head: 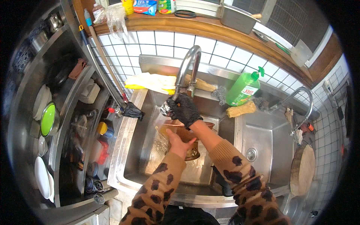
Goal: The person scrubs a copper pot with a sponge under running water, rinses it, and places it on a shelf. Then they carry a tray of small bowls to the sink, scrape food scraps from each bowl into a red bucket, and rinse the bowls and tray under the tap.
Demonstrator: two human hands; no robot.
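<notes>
My left hand (179,143) is bare and braces the near wall of a copper-coloured pot (184,133), thumb spread to the right. Below the pot shows a pierced metal base (193,153), standing in the left basin of the steel sink (130,157). My right hand (185,111), in a black glove, is closed at the spray head (166,109) of the tall chrome tap (184,66). Its fingertips are partly hidden. Water runs down at the left of the pot, over the shiny basin floor. The pot's inside is mostly covered by my right hand and wrist.
Behind the basin lie yellow-white gloves (153,82), a loofah (202,84), steel wool (219,94) and a green soap bottle (243,88). Another loofah (241,109) rests on the divider. The right basin (257,140) has a second tap (305,92) and a round wooden board (303,170).
</notes>
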